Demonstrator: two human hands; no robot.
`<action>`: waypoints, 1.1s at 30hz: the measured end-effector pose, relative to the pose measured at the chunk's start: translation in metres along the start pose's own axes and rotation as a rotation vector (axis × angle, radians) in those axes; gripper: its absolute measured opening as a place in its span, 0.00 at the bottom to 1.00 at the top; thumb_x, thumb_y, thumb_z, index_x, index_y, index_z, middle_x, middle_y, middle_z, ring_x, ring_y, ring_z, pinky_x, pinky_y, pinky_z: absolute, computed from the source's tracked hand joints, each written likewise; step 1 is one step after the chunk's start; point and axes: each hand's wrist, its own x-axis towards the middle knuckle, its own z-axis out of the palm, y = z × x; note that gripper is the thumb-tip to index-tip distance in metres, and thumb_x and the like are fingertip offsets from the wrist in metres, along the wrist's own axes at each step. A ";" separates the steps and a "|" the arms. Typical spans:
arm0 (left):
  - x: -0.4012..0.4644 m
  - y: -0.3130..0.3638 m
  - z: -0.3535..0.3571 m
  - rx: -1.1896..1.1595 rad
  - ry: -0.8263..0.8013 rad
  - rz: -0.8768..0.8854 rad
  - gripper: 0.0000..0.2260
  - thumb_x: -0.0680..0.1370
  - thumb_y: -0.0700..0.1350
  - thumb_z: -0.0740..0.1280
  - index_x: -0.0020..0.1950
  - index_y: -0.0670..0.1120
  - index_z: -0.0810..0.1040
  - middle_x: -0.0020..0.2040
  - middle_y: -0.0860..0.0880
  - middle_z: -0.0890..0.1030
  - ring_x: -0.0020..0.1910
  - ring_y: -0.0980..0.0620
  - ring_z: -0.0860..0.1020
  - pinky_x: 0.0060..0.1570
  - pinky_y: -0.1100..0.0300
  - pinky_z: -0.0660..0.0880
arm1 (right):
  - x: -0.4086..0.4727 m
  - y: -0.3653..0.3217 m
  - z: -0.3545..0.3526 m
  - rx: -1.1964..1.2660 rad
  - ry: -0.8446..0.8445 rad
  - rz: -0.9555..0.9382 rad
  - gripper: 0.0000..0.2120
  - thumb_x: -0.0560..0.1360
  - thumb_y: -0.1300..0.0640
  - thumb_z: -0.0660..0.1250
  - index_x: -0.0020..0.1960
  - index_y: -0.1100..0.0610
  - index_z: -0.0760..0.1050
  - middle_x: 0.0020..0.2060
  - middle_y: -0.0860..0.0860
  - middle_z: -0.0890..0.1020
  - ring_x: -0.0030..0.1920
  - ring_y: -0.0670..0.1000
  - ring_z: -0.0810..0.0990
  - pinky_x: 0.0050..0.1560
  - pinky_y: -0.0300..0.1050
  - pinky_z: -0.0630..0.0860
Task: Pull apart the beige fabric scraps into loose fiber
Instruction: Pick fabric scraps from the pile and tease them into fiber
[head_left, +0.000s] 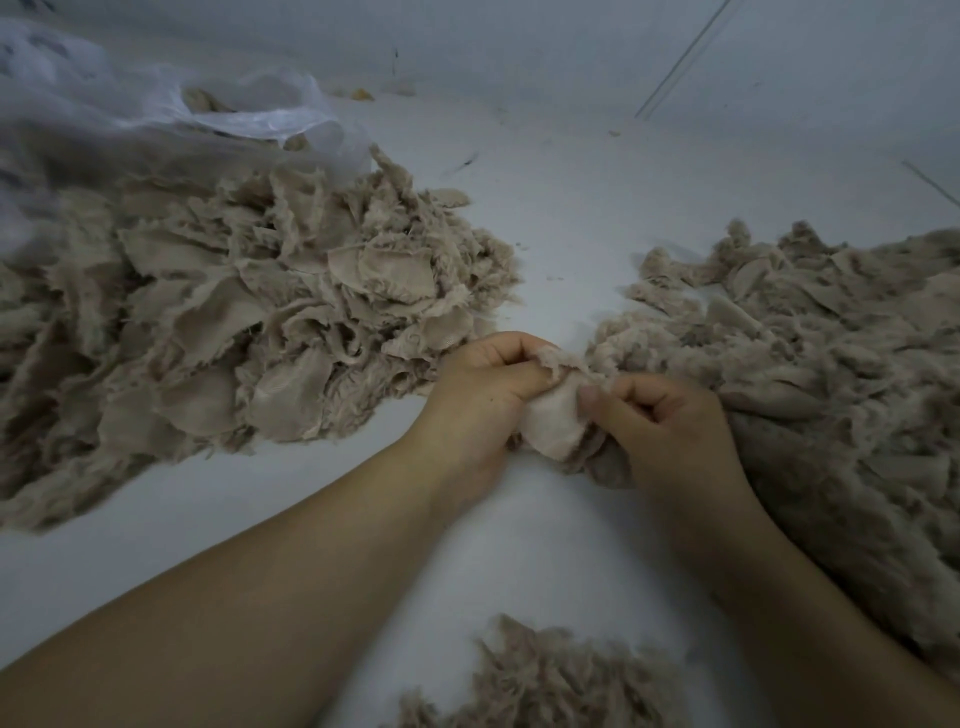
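Both hands, left (480, 400) and right (670, 421), meet with fingers curled, thumbs pinching, bare forearms extended.

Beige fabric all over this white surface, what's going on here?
A person is working a single beige fabric scrap, pinched between the left hand and the right hand. A big pile of flat, frayed beige scraps lies to the left beside a clear plastic bag. A fluffier beige heap sits to the right, and a small fluffy clump lies nearest the person.

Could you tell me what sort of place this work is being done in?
Probably a textile-scrap sorting area: a plain white surface with heaps of beige fabric scraps, a translucent sack, and no machines in view.
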 end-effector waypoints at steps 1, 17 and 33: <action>0.001 0.000 0.000 -0.012 0.033 0.002 0.09 0.75 0.32 0.64 0.40 0.44 0.77 0.36 0.42 0.77 0.33 0.48 0.74 0.34 0.58 0.70 | 0.001 0.001 -0.002 0.025 0.000 0.021 0.16 0.78 0.60 0.68 0.31 0.60 0.78 0.23 0.62 0.74 0.22 0.51 0.70 0.23 0.40 0.68; 0.004 0.020 -0.033 0.277 -0.376 -0.130 0.14 0.67 0.42 0.78 0.43 0.43 0.74 0.30 0.43 0.69 0.18 0.52 0.64 0.19 0.69 0.57 | 0.000 0.002 -0.006 -0.009 -0.036 -0.057 0.16 0.77 0.58 0.69 0.33 0.64 0.78 0.25 0.63 0.77 0.25 0.54 0.71 0.29 0.42 0.67; 0.002 0.014 -0.029 0.356 -0.328 -0.067 0.14 0.80 0.46 0.66 0.34 0.48 0.76 0.21 0.46 0.68 0.16 0.51 0.64 0.18 0.69 0.58 | -0.001 0.002 0.001 0.041 -0.057 0.002 0.15 0.78 0.57 0.67 0.38 0.66 0.78 0.26 0.60 0.80 0.24 0.53 0.79 0.27 0.45 0.75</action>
